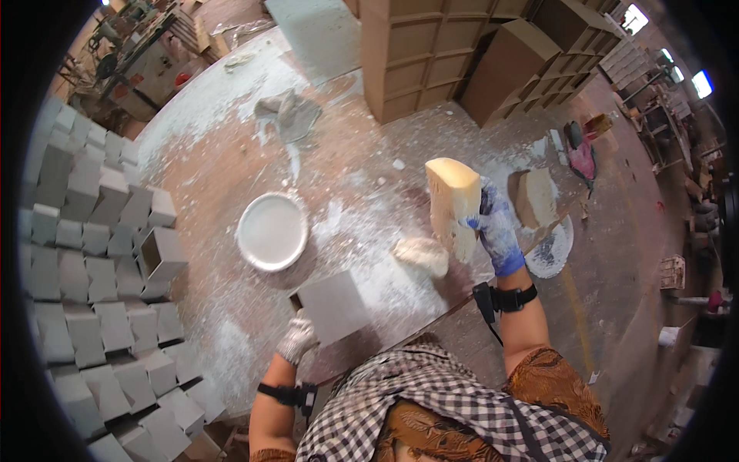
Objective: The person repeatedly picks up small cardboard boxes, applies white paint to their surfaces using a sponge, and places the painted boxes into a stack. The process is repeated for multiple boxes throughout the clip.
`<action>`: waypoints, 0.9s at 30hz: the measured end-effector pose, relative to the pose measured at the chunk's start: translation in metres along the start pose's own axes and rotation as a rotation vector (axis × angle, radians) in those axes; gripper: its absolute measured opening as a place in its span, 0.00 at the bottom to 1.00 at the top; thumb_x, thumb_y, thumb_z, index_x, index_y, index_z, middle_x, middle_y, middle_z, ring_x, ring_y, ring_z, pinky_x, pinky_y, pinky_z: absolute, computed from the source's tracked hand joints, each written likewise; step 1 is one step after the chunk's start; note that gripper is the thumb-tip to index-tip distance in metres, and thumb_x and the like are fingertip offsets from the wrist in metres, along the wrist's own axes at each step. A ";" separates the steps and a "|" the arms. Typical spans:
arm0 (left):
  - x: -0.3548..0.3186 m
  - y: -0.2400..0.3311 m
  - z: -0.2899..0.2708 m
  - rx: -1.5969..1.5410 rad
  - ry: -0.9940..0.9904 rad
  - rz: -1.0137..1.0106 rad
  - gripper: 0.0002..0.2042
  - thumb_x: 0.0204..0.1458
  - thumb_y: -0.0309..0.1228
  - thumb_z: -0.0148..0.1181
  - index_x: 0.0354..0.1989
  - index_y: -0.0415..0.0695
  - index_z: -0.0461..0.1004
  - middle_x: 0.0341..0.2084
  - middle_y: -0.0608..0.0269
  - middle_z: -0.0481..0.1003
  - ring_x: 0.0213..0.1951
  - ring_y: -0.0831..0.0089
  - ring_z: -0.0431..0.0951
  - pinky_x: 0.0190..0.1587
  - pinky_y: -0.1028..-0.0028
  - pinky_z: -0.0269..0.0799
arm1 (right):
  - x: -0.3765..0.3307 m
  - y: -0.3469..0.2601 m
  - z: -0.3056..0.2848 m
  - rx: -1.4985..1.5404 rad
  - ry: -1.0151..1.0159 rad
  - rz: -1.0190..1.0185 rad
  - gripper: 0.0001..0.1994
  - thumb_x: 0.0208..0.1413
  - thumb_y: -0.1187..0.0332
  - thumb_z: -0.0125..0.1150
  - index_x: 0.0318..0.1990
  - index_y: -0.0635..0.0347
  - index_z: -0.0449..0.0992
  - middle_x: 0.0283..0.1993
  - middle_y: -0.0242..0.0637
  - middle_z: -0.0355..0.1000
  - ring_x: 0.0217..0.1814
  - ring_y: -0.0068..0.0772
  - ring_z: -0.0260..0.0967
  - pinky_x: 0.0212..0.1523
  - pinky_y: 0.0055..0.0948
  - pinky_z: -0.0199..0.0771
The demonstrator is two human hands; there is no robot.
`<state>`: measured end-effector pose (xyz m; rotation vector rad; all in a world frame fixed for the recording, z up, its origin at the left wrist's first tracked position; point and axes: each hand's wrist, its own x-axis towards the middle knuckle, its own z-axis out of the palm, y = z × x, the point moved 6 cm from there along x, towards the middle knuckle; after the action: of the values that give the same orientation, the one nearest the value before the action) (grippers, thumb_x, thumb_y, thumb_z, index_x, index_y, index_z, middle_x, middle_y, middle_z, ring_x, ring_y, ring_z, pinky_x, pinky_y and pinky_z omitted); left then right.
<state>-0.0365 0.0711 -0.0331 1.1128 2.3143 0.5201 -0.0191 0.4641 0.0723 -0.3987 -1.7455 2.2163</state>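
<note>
My left hand (299,339), in a whitish glove, grips a grey open-ended box (336,308) at its left edge, low over the front of the table. My right hand (499,231) wears a blue glove smeared with white. It is closed around a thick yellow sponge block (454,202), raised right of the middle. Below the block lies a pale, powdery lump (422,256) whose kind I cannot make out. Left of centre stands a round white tub (243,248) holding something white.
Many grey boxes (81,266) are stacked along the left. Brown boxes with a grid of compartments (416,50) rise at the back. A grey cloth (288,114) lies on the white-smeared table (208,185). To the right are a tan block (536,197) and a white-smeared round lid (556,248).
</note>
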 end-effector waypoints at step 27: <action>-0.035 -0.043 0.051 -0.206 -0.009 0.067 0.20 0.50 0.48 0.53 0.46 0.49 0.73 0.40 0.51 0.75 0.41 0.53 0.75 0.41 0.60 0.72 | -0.213 0.068 0.206 -0.494 -0.578 -0.434 0.13 0.34 0.84 0.58 0.27 0.52 0.70 0.36 0.33 0.71 0.41 0.36 0.70 0.43 0.32 0.69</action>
<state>-0.0133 0.0238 -0.0872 1.0931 2.1651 0.7589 0.0924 0.1811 0.0605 0.5422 -2.3859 1.6657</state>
